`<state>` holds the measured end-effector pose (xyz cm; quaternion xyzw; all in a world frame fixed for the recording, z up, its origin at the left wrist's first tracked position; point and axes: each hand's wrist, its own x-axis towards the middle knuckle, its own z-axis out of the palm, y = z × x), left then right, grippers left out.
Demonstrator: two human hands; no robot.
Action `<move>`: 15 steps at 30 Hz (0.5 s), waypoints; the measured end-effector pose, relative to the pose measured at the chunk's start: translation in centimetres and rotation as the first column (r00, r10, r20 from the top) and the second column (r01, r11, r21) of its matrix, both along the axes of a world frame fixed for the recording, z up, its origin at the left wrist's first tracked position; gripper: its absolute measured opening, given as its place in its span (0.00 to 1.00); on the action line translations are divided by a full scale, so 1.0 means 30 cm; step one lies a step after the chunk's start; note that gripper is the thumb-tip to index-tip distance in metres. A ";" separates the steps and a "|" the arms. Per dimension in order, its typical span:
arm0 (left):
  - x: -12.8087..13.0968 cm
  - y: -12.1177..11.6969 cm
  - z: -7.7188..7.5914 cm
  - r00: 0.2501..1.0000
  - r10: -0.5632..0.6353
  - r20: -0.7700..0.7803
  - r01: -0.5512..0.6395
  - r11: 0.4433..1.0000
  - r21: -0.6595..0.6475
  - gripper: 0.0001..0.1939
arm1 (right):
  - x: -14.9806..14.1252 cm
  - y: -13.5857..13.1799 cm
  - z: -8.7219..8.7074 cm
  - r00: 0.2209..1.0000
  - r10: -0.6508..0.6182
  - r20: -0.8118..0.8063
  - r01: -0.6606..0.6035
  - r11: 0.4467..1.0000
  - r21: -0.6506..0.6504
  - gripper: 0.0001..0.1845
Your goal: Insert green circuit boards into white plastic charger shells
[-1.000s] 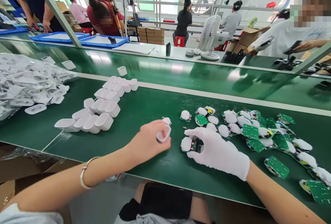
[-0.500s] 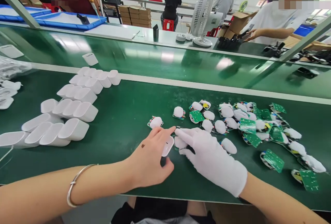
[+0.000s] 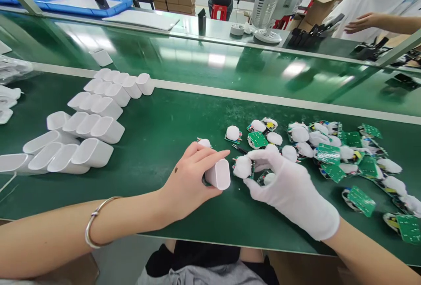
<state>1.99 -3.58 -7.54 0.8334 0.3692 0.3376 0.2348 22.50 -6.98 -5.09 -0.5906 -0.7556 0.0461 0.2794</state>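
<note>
White plastic casing (image 3: 219, 175): held in the bare left hand (image 3: 186, 184), above the middle of the work surface; its sides are wrapped by thumb and fingers, and a flat end is turned to the right; it is judged light, stiff and rather slippery, so it is best taken by the broad sides.
White-topped board (image 3: 242, 167): pinched at its edges by the gloved right hand (image 3: 289, 188); it is judged light but fragile, so the small parts should not be pressed; another board (image 3: 269, 179) is seen in the hollow of this hand; whether it is touched cannot be told.
Green table (image 3: 171, 122): its front edge is near both hands; open room is offered leftward, before the rows of casings (image 3: 95, 151); to the right, movement is narrowed by the board pile (image 3: 329, 153).
</note>
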 end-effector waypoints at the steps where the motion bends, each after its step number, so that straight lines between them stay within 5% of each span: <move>1: 0.000 0.002 0.003 1.000 0.006 -0.007 -0.006 1.000 0.004 0.29 | 0.004 -0.003 0.009 0.996 0.047 -0.075 -0.044 0.998 0.042 0.16; 4: 0.002 0.004 0.008 1.000 -0.012 -0.006 0.012 1.000 0.028 0.30 | 0.005 -0.009 0.037 0.934 0.277 -0.224 -0.249 0.957 0.146 0.16; 7: 0.004 0.001 0.009 0.999 -0.049 0.017 0.047 0.995 0.088 0.29 | -0.004 -0.005 0.049 0.893 0.441 -0.095 -0.418 0.888 0.192 0.16; 15: 0.007 -0.001 0.010 0.999 -0.047 0.011 0.044 0.983 0.176 0.26 | 0.014 -0.010 0.013 0.871 0.382 0.308 -0.463 0.847 0.259 0.17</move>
